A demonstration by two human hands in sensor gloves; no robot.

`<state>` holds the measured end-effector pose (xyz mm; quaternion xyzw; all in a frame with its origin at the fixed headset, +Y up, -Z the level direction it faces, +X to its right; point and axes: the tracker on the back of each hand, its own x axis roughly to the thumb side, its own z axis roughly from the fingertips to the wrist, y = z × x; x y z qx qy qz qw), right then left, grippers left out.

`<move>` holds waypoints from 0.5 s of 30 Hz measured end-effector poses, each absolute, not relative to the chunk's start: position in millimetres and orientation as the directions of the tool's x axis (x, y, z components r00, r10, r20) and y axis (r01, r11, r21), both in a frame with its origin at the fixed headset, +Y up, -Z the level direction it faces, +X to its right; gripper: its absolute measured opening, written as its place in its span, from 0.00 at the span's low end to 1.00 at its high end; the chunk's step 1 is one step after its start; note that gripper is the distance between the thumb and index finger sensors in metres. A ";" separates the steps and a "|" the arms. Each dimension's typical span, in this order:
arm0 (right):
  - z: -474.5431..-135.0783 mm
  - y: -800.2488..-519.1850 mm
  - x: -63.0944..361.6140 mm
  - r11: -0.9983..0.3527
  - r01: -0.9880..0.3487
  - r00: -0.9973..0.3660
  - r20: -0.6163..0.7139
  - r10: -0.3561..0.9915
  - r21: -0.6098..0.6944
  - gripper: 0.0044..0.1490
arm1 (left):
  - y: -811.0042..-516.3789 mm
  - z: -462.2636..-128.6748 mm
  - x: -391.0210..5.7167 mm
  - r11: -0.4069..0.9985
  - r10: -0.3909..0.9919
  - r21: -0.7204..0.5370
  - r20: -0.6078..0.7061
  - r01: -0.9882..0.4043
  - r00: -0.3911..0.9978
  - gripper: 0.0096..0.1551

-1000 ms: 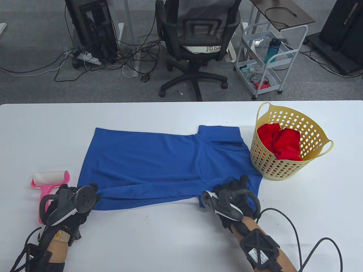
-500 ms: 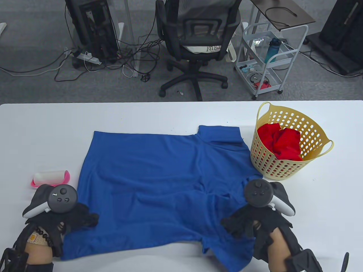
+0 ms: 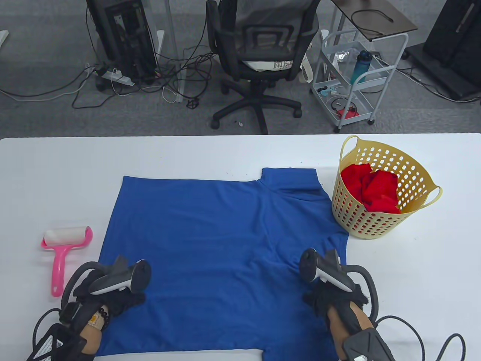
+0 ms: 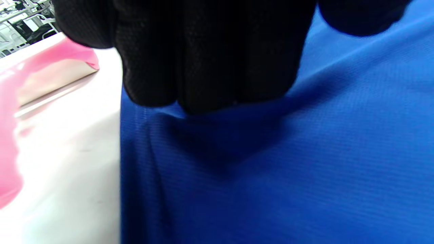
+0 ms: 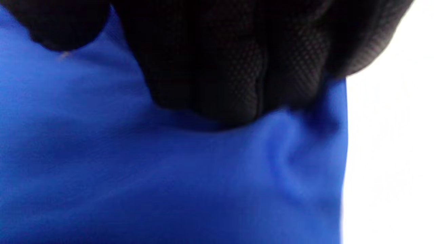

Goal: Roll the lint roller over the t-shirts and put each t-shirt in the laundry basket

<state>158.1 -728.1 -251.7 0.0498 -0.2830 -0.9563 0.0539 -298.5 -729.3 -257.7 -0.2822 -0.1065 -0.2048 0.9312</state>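
Note:
A blue t-shirt (image 3: 221, 244) lies spread flat over the white table (image 3: 240, 154), its collar end towards the basket. My left hand (image 3: 120, 299) grips the cloth near its left front edge. In the left wrist view its curled fingers (image 4: 203, 61) bunch the blue t-shirt (image 4: 305, 152). Over at the right front, my right hand (image 3: 327, 299) grips the fabric, whose fingers (image 5: 237, 67) raise a fold in the t-shirt (image 5: 135, 176). The pink lint roller (image 3: 64, 244) lies on the table left of the shirt, untouched; a blurred bit of the roller (image 4: 40, 74) shows beside my left hand.
A yellow perforated laundry basket (image 3: 379, 225) stands at the shirt's right, holding a crumpled red t-shirt (image 3: 372, 188). Beyond the table's far edge are an office chair (image 3: 259, 56) and a white wire trolley (image 3: 357, 75). Bare table lies behind the shirt and right of the basket.
The folded-over front half of the blue shirt has been drawn towards me and laid out flat. Both hands moved back with it and turned over, still gripping the cloth.

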 end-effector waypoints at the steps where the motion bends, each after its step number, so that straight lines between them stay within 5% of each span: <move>1: -250.9 -725.9 161.6 -0.843 0.062 -0.988 -0.090 -0.129 0.534 0.37 | -728.5 -257.3 -299.5 0.760 -0.324 -0.484 0.298 0.435 0.898 0.32; 6: -246.7 -702.1 159.7 -0.973 0.043 -0.994 -0.092 -0.065 0.227 0.37 | -720.6 -256.8 -293.8 0.863 -0.375 -0.265 0.234 0.430 0.897 0.39; 9: -251.3 -713.9 147.7 -0.998 -0.040 -0.999 0.013 0.041 0.043 0.43 | -732.7 -261.5 -282.8 0.906 -0.288 -0.228 0.287 0.357 0.914 0.51; 15: -271.4 -771.8 148.2 -0.756 0.059 -0.996 -0.006 -0.084 0.652 0.72 | -777.1 -266.4 -279.3 0.709 -0.201 -0.585 0.367 0.394 0.908 0.71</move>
